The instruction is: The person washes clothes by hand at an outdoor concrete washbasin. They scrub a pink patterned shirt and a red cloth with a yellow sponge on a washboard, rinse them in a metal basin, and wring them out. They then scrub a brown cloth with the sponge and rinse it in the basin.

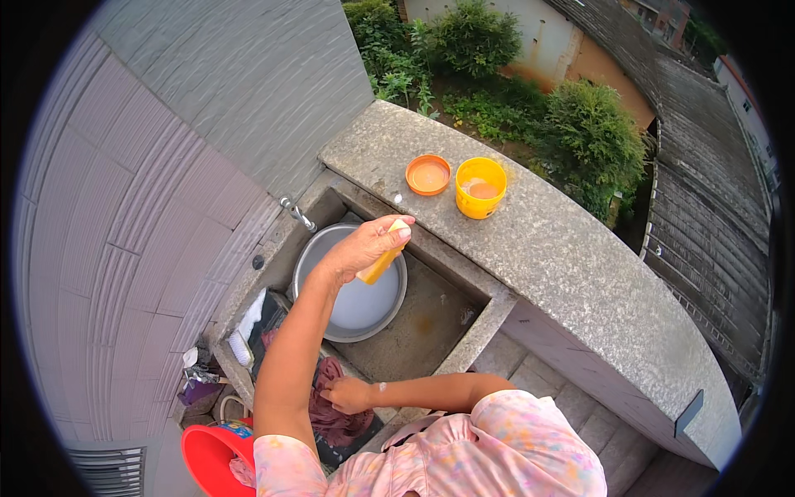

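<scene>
My left hand (367, 246) grips a yellow bar, apparently laundry soap (380, 266), raised over a round metal basin (402, 292). Cloudy, greyish water fills much of the basin, which stands in a stone sink (428, 310). Lower down, my right hand (349, 395) lies on a bunched dark-pink cloth (332, 419) with its fingers curled into the fabric. The cloth rests on a dark washing surface at the sink's near side, partly hidden by my left arm.
A metal tap (298, 214) is at the sink's back left. On the stone ledge (559, 273) stand an open yellow tub (481, 187) and an orange lid (428, 174). A white-bristled brush (241, 348) lies left, above a red bucket (214, 456) with cloth inside.
</scene>
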A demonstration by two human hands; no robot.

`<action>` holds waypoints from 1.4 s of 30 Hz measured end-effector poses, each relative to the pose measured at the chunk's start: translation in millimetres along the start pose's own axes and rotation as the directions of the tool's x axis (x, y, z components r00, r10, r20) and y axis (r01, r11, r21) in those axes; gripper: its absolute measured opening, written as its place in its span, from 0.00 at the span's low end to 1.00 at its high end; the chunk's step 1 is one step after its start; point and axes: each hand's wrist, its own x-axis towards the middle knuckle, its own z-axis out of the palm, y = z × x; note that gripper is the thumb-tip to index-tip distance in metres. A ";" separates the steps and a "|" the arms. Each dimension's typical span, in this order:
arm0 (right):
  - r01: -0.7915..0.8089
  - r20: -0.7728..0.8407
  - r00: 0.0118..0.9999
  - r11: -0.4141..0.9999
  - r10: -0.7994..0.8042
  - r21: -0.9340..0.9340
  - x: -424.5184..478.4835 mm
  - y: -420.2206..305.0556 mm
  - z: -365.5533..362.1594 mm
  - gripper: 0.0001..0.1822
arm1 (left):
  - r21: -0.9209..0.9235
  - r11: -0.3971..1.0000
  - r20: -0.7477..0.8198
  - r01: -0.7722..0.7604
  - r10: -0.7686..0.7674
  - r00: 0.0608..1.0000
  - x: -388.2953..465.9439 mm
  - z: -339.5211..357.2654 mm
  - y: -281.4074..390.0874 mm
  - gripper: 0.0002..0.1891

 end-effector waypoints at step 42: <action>-0.039 0.136 0.989 0.982 0.065 -0.187 6.7 -15.7 6.9 0.39 | 0.059 0.593 -0.899 0.803 -0.318 0.301 -232.3 -33.5 -340.9 0.36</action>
